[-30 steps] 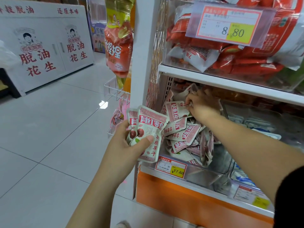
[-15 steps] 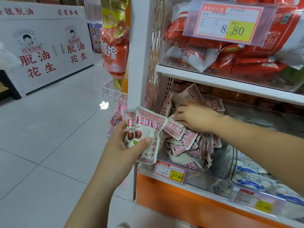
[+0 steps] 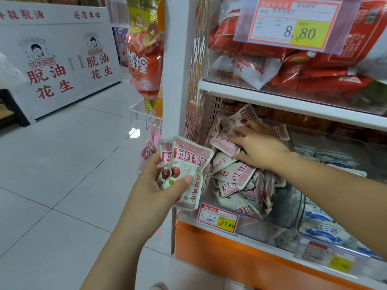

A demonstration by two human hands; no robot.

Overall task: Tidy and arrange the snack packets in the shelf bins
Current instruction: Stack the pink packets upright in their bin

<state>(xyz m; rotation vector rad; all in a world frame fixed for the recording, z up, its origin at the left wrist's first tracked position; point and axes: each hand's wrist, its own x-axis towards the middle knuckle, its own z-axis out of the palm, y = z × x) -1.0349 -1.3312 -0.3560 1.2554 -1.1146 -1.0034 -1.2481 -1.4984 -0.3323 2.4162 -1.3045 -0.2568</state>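
**Held stack sits just outside the bin, loose pile at its three o'clock**

The left hand (image 3: 155, 191) grips a held stack (image 3: 186, 164) of pink-and-white packets, thumb across the front face and fingers behind. The stack's long axis runs roughly twelve to six, printed side facing the camera. It hangs in front of the white upright post (image 3: 176, 80), touching or nearly touching the bin's left end.

The loose pile (image 3: 236, 181) fills the clear bin (image 3: 261, 226) at three o'clock from the stack, with packets lying at all angles. The right hand (image 3: 259, 147) is the nearer one. It lies on the pile's upper part with fingers spread toward nine o'clock over one tilted packet (image 3: 225, 144) and thumb below it. Whether it pinches that packet or only presses it is unclear.

The upper shelf (image 3: 293, 103) runs close above at twelve o'clock, limiting headroom. A price tag (image 3: 217, 218) hangs on the bin's front at six o'clock. Blue-and-white packets (image 3: 320, 227) fill the neighbouring bin at four o'clock.
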